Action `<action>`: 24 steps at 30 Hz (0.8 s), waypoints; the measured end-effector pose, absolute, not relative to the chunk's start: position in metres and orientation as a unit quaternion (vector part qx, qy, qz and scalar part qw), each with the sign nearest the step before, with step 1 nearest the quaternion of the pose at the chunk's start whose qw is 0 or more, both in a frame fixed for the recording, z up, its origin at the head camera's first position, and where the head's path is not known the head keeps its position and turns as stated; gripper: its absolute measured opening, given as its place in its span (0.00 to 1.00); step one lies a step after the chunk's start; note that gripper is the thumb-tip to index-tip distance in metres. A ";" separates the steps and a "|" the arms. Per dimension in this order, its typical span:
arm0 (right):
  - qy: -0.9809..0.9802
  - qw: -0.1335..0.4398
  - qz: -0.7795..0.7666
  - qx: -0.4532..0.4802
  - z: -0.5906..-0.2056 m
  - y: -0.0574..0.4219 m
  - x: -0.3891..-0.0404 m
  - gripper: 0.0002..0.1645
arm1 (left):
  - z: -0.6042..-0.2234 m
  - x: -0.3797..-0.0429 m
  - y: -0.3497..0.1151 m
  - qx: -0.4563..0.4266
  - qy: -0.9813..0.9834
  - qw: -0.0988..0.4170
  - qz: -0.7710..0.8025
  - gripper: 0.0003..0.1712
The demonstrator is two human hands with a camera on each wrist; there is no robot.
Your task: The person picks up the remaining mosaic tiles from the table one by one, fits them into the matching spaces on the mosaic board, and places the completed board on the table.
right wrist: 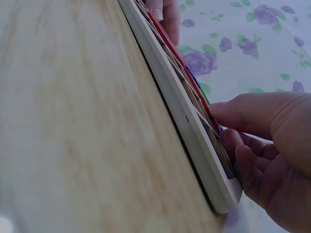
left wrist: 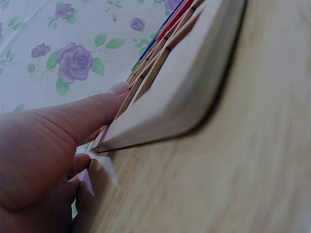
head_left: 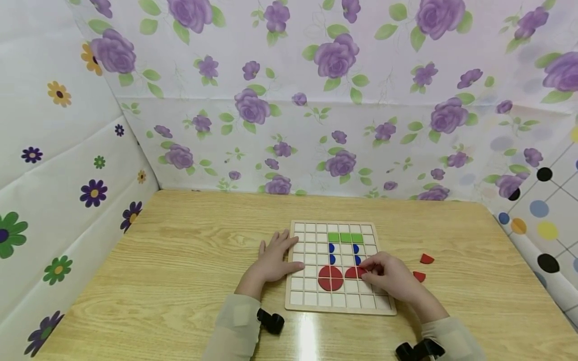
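A wooden grid board lies on the table with flat coloured pieces in its cells. My left hand rests along its left edge, fingers spread and thumb on the rim; in the left wrist view that thumb touches the board's edge. My right hand pinches a red quarter-circle piece at the board's right part, partly hidden by the fingertips. Beside that piece lies another red quarter. Further left, red quarters form a full circle. In the right wrist view, the right thumb touches red at the grid.
Two loose red quarter pieces lie right of the board, one farther back and one nearer. Green squares and blue half-circles sit in the grid. Flowered cloth hangs behind the wooden table.
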State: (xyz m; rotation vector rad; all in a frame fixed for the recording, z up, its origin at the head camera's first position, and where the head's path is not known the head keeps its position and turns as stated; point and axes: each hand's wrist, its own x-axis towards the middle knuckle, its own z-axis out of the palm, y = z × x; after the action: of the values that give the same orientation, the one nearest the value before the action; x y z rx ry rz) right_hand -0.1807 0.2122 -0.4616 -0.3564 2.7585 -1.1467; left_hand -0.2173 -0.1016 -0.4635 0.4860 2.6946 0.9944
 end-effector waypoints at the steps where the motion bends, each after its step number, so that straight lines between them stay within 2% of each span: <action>1: 0.915 0.066 -0.381 -0.117 -0.462 0.212 -0.181 0.08 | -0.463 -0.217 -0.102 0.166 0.919 0.114 0.339 0.42; 13: 0.918 0.058 -0.373 -0.122 -0.460 0.211 -0.180 0.07 | -0.461 -0.216 -0.102 0.158 0.925 0.107 0.330 0.42; 24: 0.907 0.065 -0.398 -0.121 -0.454 0.220 -0.179 0.13 | -0.462 -0.217 -0.101 0.164 0.921 0.107 0.337 0.42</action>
State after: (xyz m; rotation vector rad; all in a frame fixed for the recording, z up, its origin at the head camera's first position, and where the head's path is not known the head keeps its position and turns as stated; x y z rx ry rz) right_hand -0.1785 0.2198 -0.4543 -0.3661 2.7376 -1.2002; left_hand -0.2170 -0.1006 -0.4625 0.4824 2.7119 0.9924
